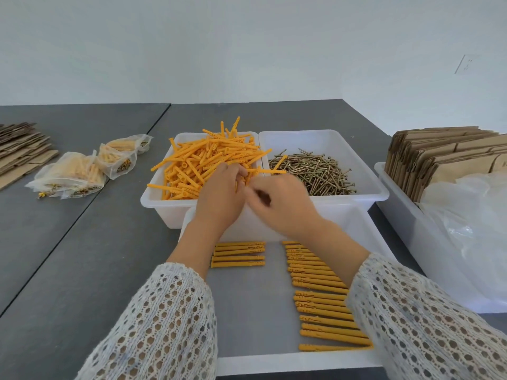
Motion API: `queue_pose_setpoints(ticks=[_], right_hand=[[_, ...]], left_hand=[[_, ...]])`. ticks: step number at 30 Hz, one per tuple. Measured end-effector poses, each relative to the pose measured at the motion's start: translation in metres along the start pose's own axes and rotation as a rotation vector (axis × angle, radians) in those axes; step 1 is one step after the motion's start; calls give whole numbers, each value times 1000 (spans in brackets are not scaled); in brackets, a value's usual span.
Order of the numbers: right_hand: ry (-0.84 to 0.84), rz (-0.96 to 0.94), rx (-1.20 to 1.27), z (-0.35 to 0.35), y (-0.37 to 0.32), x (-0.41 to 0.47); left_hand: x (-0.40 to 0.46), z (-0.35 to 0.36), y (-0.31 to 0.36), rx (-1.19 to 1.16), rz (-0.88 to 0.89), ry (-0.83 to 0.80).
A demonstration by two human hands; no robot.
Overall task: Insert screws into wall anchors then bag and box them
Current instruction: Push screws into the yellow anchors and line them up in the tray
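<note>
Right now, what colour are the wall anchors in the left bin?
Orange-yellow; the anchors fill the white bin, clearest in the head view.

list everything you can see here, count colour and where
table: one, dark grey, under everything
wall anchors bin: one, white, centre, heaped with orange anchors
screws bin: one, white, to its right, brass screws
tray: one, white, nearest
anchor rows: two, orange, on tray; short left, long right
filled bags: several, clear, left
flat cardboard: one stack, brown, far left
right bin: one, white, holding brown cardboard and clear plastic
left hand: over anchors bin, holding anchors
right hand: beside it, blurred
</note>
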State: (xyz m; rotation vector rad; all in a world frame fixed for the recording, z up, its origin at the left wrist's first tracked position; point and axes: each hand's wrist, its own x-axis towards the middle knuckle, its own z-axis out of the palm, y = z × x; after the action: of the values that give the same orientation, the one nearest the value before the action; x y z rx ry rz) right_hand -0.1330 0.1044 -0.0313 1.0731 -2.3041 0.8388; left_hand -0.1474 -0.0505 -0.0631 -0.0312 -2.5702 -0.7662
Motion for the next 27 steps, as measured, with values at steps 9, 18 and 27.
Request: queue_pose_setpoints(ticks=[9,18,27], right_hand=[[-75,578,-301,-8,83,0],[-448,783,-422,-10,101,4],[-425,869,-476,-10,95,9]], left_hand=[[-5,6,12,245,110,-55],[-5,14,14,245,2,-27],[-8,16,18,98,-17,58]])
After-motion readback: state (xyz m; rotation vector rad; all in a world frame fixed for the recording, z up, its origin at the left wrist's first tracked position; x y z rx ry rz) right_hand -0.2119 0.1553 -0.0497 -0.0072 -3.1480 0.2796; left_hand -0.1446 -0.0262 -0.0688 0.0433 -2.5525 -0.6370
